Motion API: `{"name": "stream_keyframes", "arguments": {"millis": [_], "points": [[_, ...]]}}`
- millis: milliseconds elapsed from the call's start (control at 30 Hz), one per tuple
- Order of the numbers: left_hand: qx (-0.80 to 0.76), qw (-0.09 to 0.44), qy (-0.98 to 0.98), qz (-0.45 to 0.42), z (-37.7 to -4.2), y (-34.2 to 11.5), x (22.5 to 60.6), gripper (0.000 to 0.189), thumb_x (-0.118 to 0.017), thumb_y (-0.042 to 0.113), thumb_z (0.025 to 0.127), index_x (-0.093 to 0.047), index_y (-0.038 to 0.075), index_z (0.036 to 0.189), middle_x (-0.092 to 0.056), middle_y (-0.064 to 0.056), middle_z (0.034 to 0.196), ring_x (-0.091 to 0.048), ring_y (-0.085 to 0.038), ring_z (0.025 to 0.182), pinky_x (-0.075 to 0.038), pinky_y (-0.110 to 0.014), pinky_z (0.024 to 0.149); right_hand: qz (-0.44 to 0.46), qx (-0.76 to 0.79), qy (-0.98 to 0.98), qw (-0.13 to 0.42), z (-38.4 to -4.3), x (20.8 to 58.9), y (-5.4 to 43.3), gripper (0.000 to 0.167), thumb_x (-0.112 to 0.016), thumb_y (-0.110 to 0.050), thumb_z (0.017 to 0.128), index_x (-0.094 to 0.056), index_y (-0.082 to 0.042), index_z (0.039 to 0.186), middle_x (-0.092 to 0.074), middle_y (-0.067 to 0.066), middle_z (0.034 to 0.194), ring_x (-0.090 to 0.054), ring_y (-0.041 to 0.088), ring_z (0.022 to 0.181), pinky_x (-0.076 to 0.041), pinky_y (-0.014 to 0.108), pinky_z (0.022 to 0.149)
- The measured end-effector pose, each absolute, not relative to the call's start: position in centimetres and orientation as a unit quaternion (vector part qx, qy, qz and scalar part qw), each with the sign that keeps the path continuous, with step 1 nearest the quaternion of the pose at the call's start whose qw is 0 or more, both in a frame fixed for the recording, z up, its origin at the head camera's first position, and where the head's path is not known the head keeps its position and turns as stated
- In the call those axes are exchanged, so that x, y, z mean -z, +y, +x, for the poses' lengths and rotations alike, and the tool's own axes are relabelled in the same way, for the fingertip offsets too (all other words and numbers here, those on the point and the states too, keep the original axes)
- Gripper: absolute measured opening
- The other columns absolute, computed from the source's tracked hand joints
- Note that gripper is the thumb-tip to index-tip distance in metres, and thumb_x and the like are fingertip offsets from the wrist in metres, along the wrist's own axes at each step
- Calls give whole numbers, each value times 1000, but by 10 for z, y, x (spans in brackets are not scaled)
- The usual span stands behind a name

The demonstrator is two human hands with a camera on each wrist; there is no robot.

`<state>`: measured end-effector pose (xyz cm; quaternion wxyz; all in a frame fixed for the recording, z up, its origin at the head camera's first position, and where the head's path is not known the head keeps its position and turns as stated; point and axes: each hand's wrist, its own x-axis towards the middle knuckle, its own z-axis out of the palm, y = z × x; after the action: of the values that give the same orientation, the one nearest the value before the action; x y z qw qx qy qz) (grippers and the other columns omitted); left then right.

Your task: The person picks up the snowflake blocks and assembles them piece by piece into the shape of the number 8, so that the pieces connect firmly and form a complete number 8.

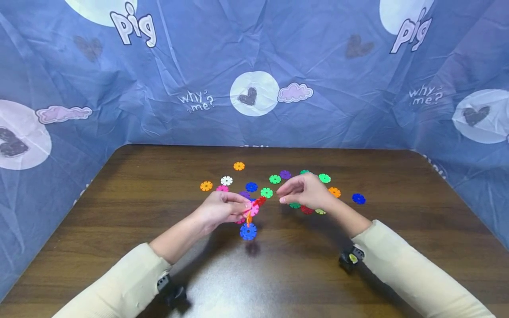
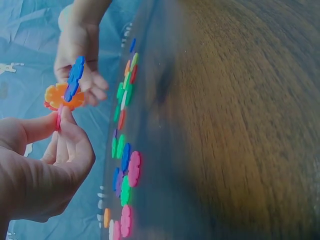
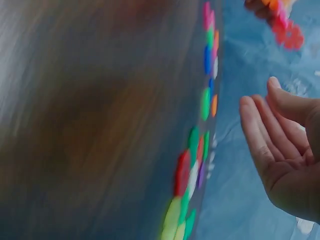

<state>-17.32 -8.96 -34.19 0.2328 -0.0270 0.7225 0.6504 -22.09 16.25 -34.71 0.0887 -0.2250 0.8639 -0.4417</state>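
Observation:
My left hand (image 1: 218, 211) pinches a pink notched plastic disc (image 1: 253, 209) between thumb and fingertips, above the table. Joined to that disc are a red disc (image 1: 260, 202) on its far right side and an orange disc (image 1: 249, 217) on its near side. A blue disc (image 1: 248, 231) is slotted onto the orange one and hangs lowest in the head view. To the right, my right hand (image 1: 308, 191) is apart from the joined discs, its fingers slightly bent. Nothing shows between its thumb and fingers in the right wrist view. Beneath it, a dark red disc (image 1: 307, 210) is partly covered.
Loose discs of several colours lie on the brown wooden table (image 1: 298, 274), among them a white disc (image 1: 226, 180), a green disc (image 1: 275, 179) and, far right, a blue disc (image 1: 358, 198). Printed blue fabric (image 1: 318, 128) hangs behind and around the table.

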Motion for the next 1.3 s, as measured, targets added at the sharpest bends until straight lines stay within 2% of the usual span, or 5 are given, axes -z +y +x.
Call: {"name": "stream_keyframes", "arguments": {"millis": [233,633,967,1167,1300], "points": [[-644,223,731,-30,-175,-94,342,28,-64,7,90,-63,-8,114,-67,5,76,-61,-5,68,-58,-20,73,-235,379,891,78,-237,356,182,24,-80,-5,75,-73,2,97,-75,17,95,-74,22,83,-59,25,71],[-640,228,733,-36,-175,-94,341,29,-65,7,90,-64,-7,115,-68,4,77,-61,-6,68,-58,-20,72,-290,250,918,102,-238,358,182,26,-82,1,70,-73,-4,95,-74,8,90,-68,20,81,-59,28,72],[-635,231,735,-50,-173,-94,345,28,-66,9,90,-65,-6,114,-71,5,78,-64,-7,68,-59,-23,74,-317,260,910,70,-231,362,168,18,-87,-11,67,-74,-8,79,-71,2,75,-62,8,66,-54,20,63],[-640,231,731,-51,-175,-95,347,29,-65,10,91,-65,-6,115,-71,5,77,-63,-7,67,-58,-20,71,-179,496,825,204,-225,359,154,22,-75,-2,80,-70,10,98,-75,16,81,-73,18,63,-61,37,67],[-638,227,734,-48,-175,-95,345,30,-66,12,90,-64,-6,115,-71,5,77,-64,-7,69,-58,-20,72,-103,601,752,250,-220,349,146,33,-67,2,86,-59,18,114,-76,10,86,-74,23,75,-57,47,80]]}}
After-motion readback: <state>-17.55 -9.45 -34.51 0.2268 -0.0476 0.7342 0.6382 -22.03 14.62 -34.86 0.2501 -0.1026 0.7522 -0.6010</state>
